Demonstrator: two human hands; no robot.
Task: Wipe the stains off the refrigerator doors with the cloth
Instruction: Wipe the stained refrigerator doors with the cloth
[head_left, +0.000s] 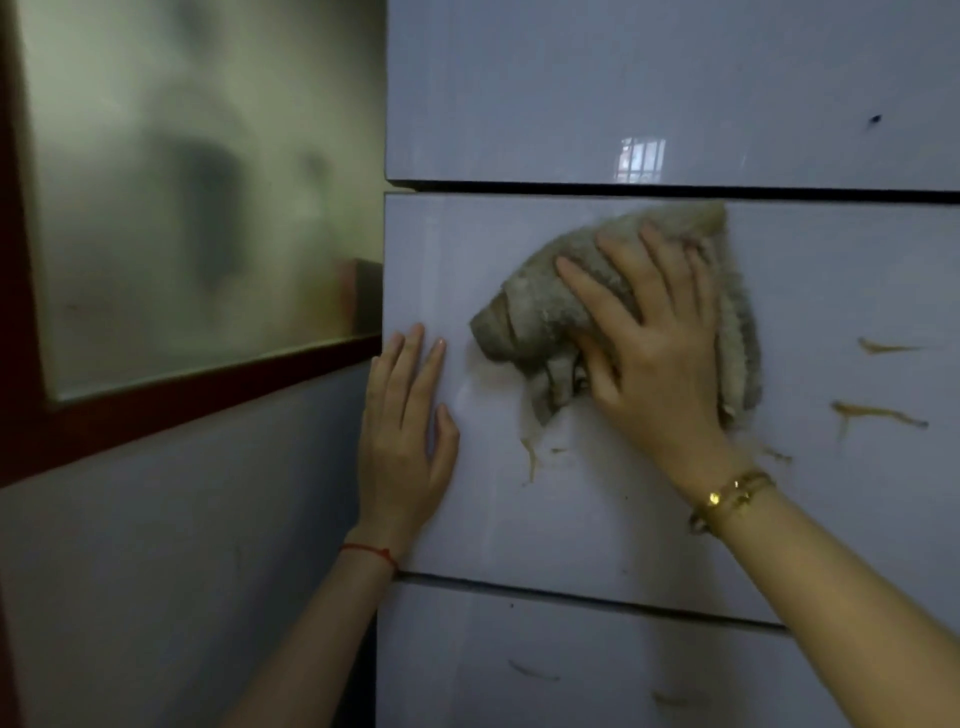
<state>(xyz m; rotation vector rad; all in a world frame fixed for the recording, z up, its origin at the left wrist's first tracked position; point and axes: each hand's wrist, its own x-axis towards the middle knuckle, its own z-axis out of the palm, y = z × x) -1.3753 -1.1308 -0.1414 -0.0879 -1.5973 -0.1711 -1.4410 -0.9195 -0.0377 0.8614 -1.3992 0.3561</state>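
The white refrigerator fills the right of the view with three stacked doors. On the middle door (519, 519) my right hand (660, 353) presses a crumpled beige cloth (530, 317) flat against the surface, fingers spread over it. My left hand (405, 431) rests flat and empty on the door's left edge, fingers apart. Brown streaky stains show below the cloth (530, 457) and to the right (878, 413), with another streak higher (883, 345). The lower door (467, 665) has fainter marks (532, 673). The upper door (571, 93) carries a small dark spot (875, 119).
To the left of the refrigerator is a wall (182, 571) with a frosted window (197, 182) in a dark red frame (208, 389). Dark gaps separate the doors.
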